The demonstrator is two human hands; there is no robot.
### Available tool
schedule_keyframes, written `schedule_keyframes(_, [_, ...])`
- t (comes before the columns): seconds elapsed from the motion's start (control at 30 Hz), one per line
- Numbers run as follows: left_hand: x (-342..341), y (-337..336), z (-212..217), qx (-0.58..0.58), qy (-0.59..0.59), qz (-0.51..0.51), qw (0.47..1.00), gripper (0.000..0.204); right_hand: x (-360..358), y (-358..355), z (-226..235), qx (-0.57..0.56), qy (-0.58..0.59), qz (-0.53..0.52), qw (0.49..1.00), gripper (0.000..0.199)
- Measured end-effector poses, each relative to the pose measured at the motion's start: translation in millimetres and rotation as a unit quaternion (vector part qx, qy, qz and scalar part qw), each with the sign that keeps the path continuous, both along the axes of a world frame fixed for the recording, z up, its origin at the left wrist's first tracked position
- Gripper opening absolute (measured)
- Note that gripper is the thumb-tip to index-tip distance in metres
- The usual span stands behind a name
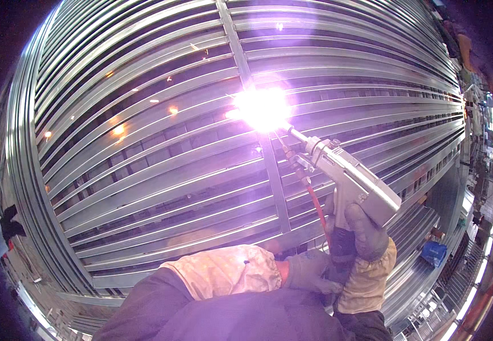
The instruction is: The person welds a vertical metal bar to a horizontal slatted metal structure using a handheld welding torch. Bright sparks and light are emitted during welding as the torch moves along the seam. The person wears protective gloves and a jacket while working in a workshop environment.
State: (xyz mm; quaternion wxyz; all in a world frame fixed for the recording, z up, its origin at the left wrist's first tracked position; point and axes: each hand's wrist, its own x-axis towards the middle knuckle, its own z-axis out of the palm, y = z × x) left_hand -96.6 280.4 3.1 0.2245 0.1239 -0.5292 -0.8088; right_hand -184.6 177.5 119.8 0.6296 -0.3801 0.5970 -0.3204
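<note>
My right hand [366, 233], in a grey glove, is wrapped round the grip of a silver-grey handheld welding gun [351, 176]. The gun points up and left, and its nozzle [297, 134] ends at a blinding white-violet glare [263, 109] that hides the spot being welded. A red hose [318, 207] runs from the fitting beside the nozzle down toward my hands. Below the grip, my gloved left hand [309, 273] is closed round the dark cable sheath [343, 247], close to my right wrist; part of its fingers is hidden. The glare sits on a crossbar [274, 176] of a slatted metal frame [161, 213].
Long parallel metal slats fill most of the view, with gaps between them. Sparks [119, 129] fly to the left of the glare. A thick side rail [22, 131] bounds the frame at left. Toward the right lie a blue object [433, 253] and more metal bars.
</note>
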Motion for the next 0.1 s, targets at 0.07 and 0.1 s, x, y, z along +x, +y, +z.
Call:
schedule_keyframes(0.07, [2.0, -2.7, 1.2, 0.002, 0.005, -0.004, 1.000, 0.052, -5.3, -0.2, -3.5, 0.003, -0.006, 0.009, 1.000, 0.054])
schedule_keyframes(0.1, [2.2, -2.7, 1.6, 0.002, 0.005, -0.005, 1.000, 0.052, -6.6, -0.4, -4.7, 0.004, -0.011, 0.015, 1.000, 0.055])
